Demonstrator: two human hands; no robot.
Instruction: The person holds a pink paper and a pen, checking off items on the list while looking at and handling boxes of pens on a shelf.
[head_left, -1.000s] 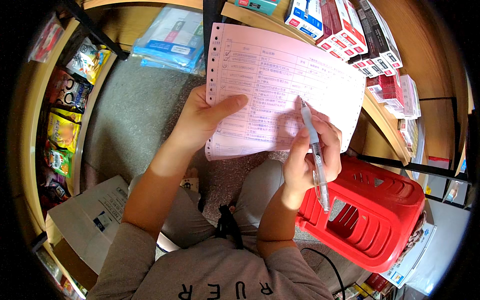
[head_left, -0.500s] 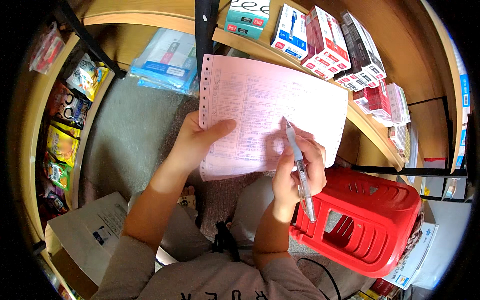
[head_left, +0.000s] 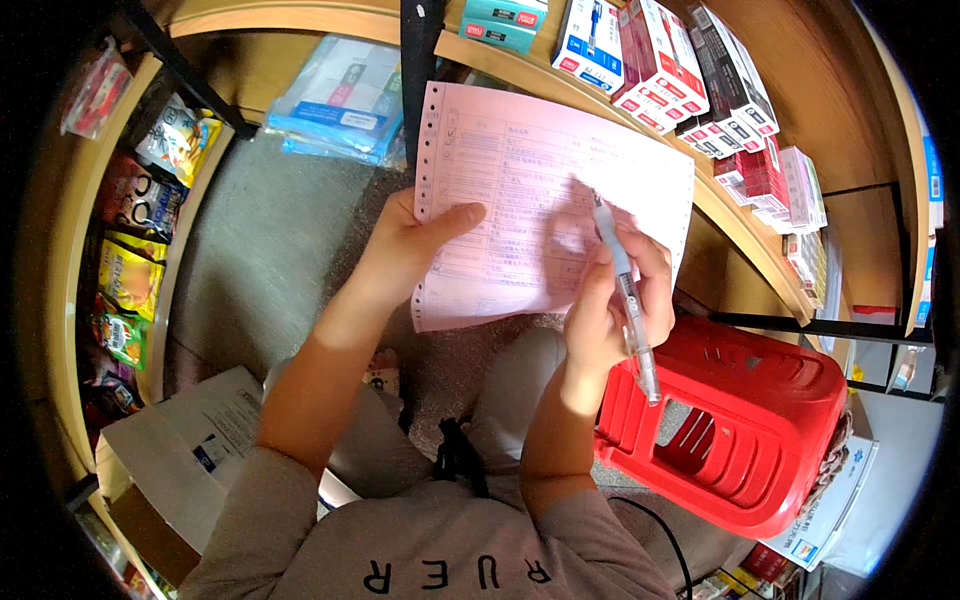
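Note:
A pink printed form (head_left: 480, 290) with punched holes down its edges is held up in front of me. My left hand (head_left: 415, 245) grips its left edge, thumb on top and the other fingers hidden behind. A clear pen with a pale grip (head_left: 630, 300) sits in my right hand (head_left: 625, 300), pinched between thumb and fingers. Its tip points up at the right part of the form, over the printed table. Whether the tip touches the paper I cannot tell. Small handwritten ticks show near the form's left column.
Pen boxes (head_left: 660, 70) stand on the wooden shelf at the upper right. A red plastic stool (head_left: 740, 420) lies at my right. Clear plastic-wrapped packs (head_left: 340, 100) rest on the far shelf. Snack bags (head_left: 130, 275) line the left shelf, with an opened carton (head_left: 185, 450) below.
The form sits slightly higher and further right in view. My right hand with the pen has shifted right and up along with it. Both hands keep their grips.

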